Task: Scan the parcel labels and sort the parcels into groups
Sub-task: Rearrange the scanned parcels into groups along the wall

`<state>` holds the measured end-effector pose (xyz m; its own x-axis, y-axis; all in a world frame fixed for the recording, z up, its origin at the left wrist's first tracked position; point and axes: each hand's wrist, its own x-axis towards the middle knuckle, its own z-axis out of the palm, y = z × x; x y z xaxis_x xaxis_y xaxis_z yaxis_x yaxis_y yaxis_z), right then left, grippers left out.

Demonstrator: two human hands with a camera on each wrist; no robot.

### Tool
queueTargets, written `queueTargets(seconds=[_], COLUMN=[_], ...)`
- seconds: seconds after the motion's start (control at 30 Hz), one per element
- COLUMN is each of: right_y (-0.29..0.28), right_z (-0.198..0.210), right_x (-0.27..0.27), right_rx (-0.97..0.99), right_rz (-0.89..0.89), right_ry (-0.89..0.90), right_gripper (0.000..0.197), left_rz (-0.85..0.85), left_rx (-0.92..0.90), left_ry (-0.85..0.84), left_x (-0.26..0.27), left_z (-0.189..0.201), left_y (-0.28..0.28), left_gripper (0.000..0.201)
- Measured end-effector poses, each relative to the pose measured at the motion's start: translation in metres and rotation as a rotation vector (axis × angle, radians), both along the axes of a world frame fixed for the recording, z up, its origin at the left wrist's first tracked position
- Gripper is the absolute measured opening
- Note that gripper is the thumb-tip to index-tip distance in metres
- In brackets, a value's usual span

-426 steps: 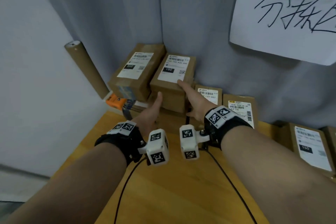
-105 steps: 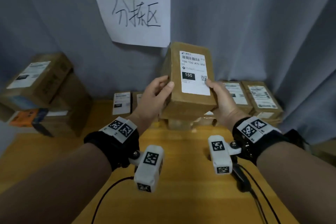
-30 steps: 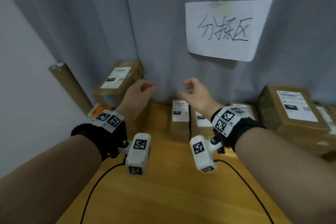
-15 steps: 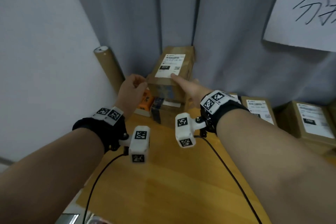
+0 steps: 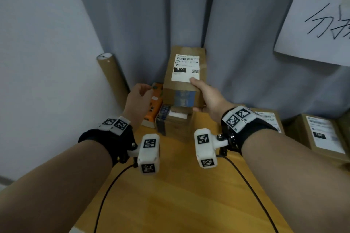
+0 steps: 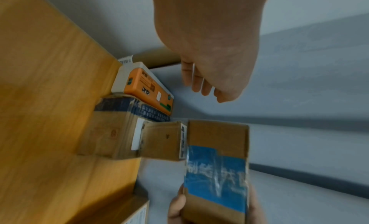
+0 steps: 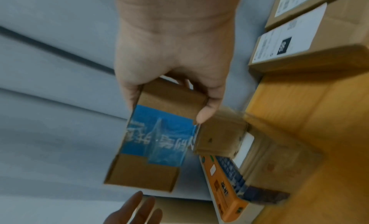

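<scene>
A brown parcel (image 5: 184,81) with a white label marked 010 and blue tape on its near end tops the stack in the table's back left corner. My right hand (image 5: 203,94) grips its near end, thumb on the label's edge and fingers underneath. The right wrist view shows the same grip on the parcel (image 7: 155,140). My left hand (image 5: 143,92) hovers just left of it, beside the orange box (image 5: 155,104), with its fingers (image 6: 201,83) loosely curled and holding nothing. Whether the parcel (image 6: 217,164) still rests on the stack is unclear.
Below it lie a small brown box (image 6: 161,142) and a dark-taped parcel (image 5: 174,121). A cardboard tube (image 5: 113,77) leans in the corner. More labelled parcels (image 5: 322,134) line the curtain at the right, under a paper sign (image 5: 318,24). Cables cross the wooden table (image 5: 170,204).
Both hands, empty in the air a second ago, have moved left to the corner stack. My right hand has taken hold of the 010 parcel; the left stays empty beside it.
</scene>
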<state>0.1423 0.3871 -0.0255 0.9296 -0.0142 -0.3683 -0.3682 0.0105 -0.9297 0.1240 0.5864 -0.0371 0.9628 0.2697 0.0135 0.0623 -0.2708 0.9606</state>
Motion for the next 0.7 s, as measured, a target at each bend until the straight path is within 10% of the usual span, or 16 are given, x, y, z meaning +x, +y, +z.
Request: queueTargets(seconds=[0.2,0.53,0.7], right_y=[-0.074,-0.253,-0.353], right_z=[0.020,0.009,-0.005], right_x=[-0.037,-0.126,-0.173], right_rx=[-0.075,-0.160,-0.285], right_rz=[0.016,0.001,0.084], right_ry=[-0.112,-0.114,-0.100], right_gripper=[0.055,0.051,0.034], left_rz=[-0.129,-0.648,-0.596], left_rx=[0.008,-0.191,-0.291], left_ry=[0.009,0.277,0.297], left_x=[-0.001,-0.052,-0.095], left_z=[0.006,0.012,-0.012], left_y=[-0.054,-0.243,-0.341], left_gripper=[0.009,0.070,0.045])
